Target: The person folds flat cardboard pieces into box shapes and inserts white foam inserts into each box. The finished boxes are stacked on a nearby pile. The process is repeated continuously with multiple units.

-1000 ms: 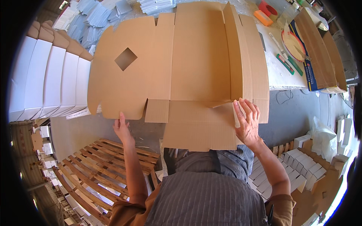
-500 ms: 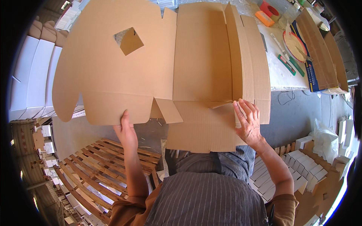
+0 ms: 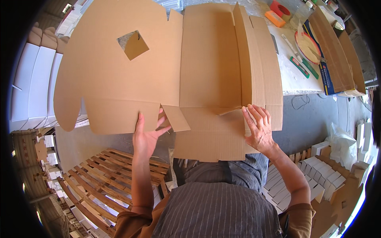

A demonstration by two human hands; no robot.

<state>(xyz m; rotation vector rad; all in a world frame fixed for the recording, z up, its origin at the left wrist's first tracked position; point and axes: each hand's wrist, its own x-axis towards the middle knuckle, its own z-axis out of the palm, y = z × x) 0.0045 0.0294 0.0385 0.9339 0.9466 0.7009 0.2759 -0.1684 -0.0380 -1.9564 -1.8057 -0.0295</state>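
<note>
Bright daylight, sharp centre, fisheye-bent dark rim

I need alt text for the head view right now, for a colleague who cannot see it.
A person folds a large flat brown cardboard box blank: the left hand lifts its big left panel, which has a square cut-out, while the right hand presses flat on the near right part. White folded boxes stand at left, and a wooden pallet lies below.

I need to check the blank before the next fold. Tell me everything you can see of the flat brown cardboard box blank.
The flat brown cardboard box blank is a corrugated die-cut sheet, unprinted. Its big left panel, with rounded corners and a square cut-out, is raised, propped by the left hand. A narrow flap stands upright at centre-right. The near flap overhangs the white worktable towards the person's lap. The right hand presses flat on its near right part.
</note>
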